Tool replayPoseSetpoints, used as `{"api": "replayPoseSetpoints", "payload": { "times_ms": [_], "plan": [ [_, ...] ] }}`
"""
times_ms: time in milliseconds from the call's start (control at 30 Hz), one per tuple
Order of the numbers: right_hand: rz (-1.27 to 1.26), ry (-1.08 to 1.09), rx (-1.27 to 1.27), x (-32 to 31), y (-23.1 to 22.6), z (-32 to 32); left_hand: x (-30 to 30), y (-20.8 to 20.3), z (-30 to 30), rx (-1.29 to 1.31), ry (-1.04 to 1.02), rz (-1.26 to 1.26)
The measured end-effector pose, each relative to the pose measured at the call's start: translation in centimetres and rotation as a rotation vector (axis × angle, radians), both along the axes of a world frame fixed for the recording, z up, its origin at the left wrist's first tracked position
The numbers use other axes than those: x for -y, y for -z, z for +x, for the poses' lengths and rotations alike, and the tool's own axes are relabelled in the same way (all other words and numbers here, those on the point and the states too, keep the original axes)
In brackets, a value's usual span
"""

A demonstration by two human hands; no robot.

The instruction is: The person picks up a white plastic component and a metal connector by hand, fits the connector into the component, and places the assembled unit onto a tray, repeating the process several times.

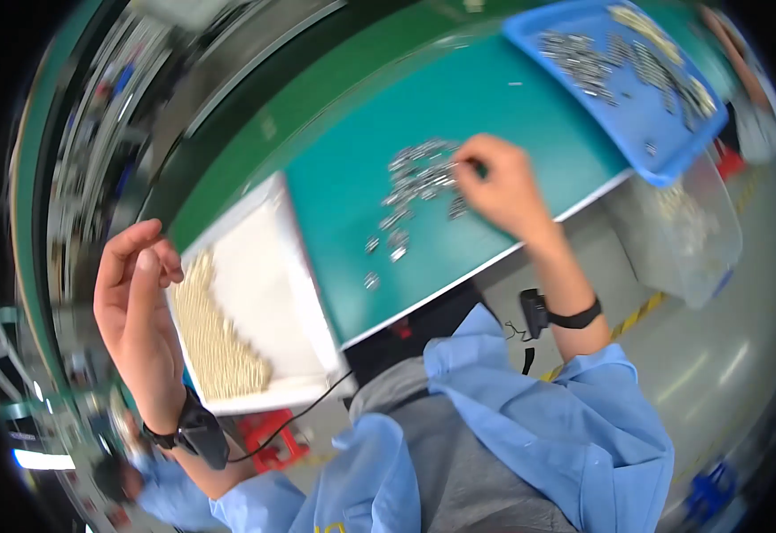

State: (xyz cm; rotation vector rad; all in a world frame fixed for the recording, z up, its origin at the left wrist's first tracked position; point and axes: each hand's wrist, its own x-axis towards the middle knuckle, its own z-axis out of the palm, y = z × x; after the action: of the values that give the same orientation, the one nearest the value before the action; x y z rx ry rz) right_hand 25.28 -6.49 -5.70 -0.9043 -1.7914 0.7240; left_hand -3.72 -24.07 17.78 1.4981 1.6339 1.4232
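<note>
Small metal parts are scattered on the green tabletop. At their right edge, the right hand is seen pinched; any grip cannot be told. The left hand is raised near cream rods in a white tray, fingers loosely curled, parted, nothing visibly held.

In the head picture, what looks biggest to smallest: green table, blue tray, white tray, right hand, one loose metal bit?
1. Green table
2. Blue tray and white tray: too alike to rank
3. Right hand
4. Loose metal bit
</note>
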Motion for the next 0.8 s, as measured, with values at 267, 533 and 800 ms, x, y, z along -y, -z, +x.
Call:
{"api": "replayPoseSetpoints", "payload": {
  "times_ms": [267, 533, 800],
  "plan": [
    [-0.006, -0.055, 0.198, 6.8, -1.2, -6.7, 25.8, 11.6, -18.2, -0.714, -0.708, -0.295],
    [0.004, 0.025, 0.174, 8.7, 0.7, -9.3, 23.7, 16.4, -20.7, -1.163, -0.657, -0.508],
    [-0.04, 0.07, 0.171, 7.7, 1.3, -9.9, 21.5, 18.0, -22.5, -1.194, -0.573, -0.579]
  ]
}}
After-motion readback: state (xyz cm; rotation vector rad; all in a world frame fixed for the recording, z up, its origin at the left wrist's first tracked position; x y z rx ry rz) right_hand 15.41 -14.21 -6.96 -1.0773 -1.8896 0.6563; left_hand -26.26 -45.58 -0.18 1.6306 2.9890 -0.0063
